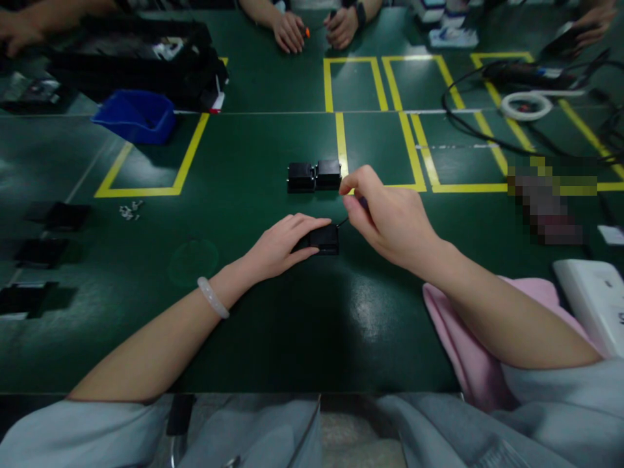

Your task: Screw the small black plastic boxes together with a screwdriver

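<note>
Near the middle of the table, my left hand (287, 244) grips a small black rectangular block (325, 239), thumb and fingers closed on its sides. My right hand (390, 214) is closed round a screwdriver (343, 222); only its thin dark shaft shows well, as the palm and fingers hide the handle. The shaft's tip meets the right end of the block, near its upper corner. Just beyond my hands stand two similar black blocks (301, 177) side by side, with small shiny screw heads at their ends. A small pile of screws (129, 210) lies to the left.
More black parts (41, 252) line the left side. A blue bin (136, 117) and a large black tray (127, 65) stand beyond. Cables (487, 133) and a white ring (526, 106) lie far right, a pink cloth (453, 331) near right. Co-workers' hands (290, 32) are opposite.
</note>
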Available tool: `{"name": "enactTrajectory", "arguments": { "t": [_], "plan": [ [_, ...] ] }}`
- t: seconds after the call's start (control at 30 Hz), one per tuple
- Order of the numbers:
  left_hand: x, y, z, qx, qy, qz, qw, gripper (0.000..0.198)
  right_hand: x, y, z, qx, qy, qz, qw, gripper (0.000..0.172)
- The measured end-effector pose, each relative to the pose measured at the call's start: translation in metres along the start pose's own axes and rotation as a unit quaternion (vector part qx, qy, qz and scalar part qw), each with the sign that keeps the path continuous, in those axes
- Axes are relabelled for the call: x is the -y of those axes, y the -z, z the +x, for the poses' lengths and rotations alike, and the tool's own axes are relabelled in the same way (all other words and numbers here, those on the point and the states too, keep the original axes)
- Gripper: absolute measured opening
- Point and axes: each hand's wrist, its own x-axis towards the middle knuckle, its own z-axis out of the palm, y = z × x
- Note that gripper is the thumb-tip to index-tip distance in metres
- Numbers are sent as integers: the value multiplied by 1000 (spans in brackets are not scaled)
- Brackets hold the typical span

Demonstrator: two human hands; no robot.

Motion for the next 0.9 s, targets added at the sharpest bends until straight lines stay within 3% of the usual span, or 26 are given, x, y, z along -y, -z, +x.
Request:
{"name": "enactTrajectory", "arguments": {
  "t": [0.9],
  "plan": [
    [-1,1,0,1,3,2,1000,47,0,2,0,3,14,-2,1000,25]
  ]
}}
